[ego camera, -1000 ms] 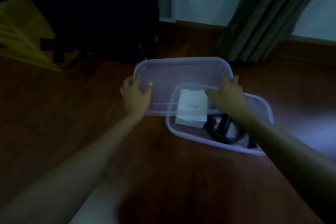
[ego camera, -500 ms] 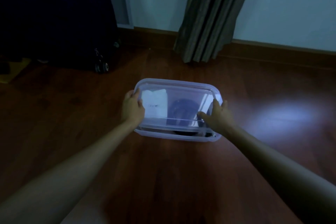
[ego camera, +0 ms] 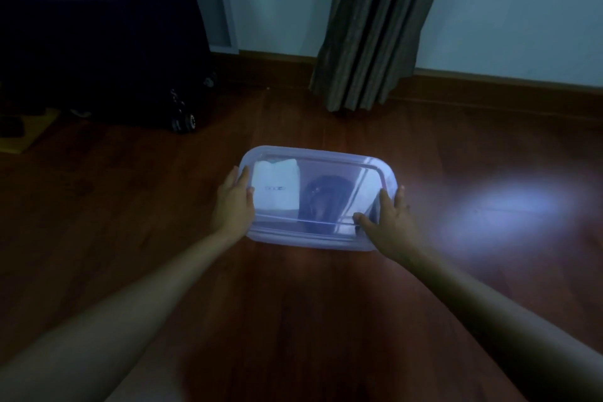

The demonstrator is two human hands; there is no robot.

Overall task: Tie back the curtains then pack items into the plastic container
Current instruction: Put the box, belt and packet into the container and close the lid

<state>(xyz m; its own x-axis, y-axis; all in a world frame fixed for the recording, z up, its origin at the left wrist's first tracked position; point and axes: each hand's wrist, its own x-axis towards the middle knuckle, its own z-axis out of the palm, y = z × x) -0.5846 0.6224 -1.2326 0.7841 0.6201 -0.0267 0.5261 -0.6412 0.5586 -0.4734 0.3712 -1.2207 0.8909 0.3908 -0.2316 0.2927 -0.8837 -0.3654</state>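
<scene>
Between the two hands a clear rectangular plastic container [ego camera: 310,239] stood on the red-brown wooden floor [ego camera: 293,320], with its one translucent lid [ego camera: 342,170] lying on top. The left hand [ego camera: 233,202] grasped the left short end, the thumb over the lid edge and the fingers along the wall. The right hand [ego camera: 390,222] lay with released, spread fingers on the right near corner of the lid, pressing it.

Two things showed through the lid: one white flat box [ego camera: 277,189] just beside the left thumb, and one dark rounded thing [ego camera: 321,202] between the box and the right hand, too dim to name.

Beyond the hands one grey-brown pleated curtain [ego camera: 372,26] hung down to the floor. Far to the left of the left hand stood one big dark suitcase [ego camera: 98,36] on small wheels [ego camera: 184,122]. To the right of the right hand one bright patch of light [ego camera: 509,206] lay on the floor. Nothing stood between the hands and the container.
</scene>
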